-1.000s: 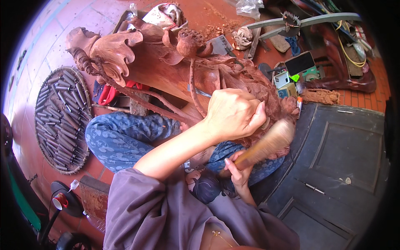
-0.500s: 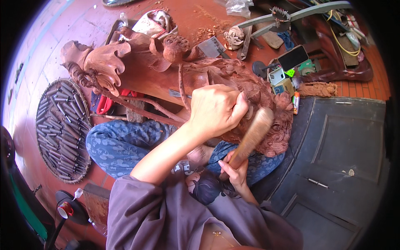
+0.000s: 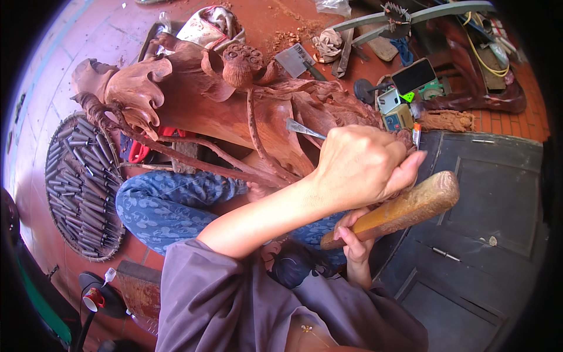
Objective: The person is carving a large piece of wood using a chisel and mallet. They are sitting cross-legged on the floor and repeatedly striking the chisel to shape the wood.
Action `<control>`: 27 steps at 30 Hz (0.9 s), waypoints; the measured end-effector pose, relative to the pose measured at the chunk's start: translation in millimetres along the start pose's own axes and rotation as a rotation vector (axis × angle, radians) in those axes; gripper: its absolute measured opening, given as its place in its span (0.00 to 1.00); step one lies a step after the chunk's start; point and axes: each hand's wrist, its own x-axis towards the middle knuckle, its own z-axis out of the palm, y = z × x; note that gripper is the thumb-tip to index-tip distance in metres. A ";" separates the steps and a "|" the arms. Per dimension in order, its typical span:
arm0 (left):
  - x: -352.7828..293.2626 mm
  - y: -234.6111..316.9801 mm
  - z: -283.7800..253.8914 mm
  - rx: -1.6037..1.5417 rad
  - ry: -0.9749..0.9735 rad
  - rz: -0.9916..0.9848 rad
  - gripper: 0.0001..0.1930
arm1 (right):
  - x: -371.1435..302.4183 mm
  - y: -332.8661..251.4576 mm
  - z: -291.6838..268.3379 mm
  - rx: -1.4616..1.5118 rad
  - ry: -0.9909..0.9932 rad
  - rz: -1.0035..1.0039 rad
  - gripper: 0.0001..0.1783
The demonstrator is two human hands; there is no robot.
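Carving the reddish wooden sculpture (image 3: pixel 234 100) lying across our lap above the tiled floor (image 3: pixel 88 35), our left hand (image 3: pixel 360 164) fists tight round a chisel (image 3: pixel 302 128) set against the wood; our right hand (image 3: pixel 355 240) clasps a wooden mallet (image 3: pixel 399 208), raised. Leaves and lotus pod look finished; detail remains.

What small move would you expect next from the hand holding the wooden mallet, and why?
Probably a short swing of the wooden mallet toward the butt of the chisel. The right hand holds the mallet drawn back, clear of the left hand, which is fisted around the chisel. Its blade points into the reddish wood carving, though actual contact is hard to tell.
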 end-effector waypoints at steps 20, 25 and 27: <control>10.9 -16.8 0.0 -0.078 0.204 -0.130 0.22 | 13.1 -37.7 -6.0 -0.365 0.059 -0.041 0.14; 9.9 -20.2 0.6 -0.049 0.186 -0.157 0.22 | 12.4 -46.4 -0.8 -0.333 0.088 0.111 0.16; 12.0 -18.5 0.6 -0.031 0.162 -0.158 0.22 | 7.9 -32.8 -4.7 -0.251 0.162 -0.030 0.16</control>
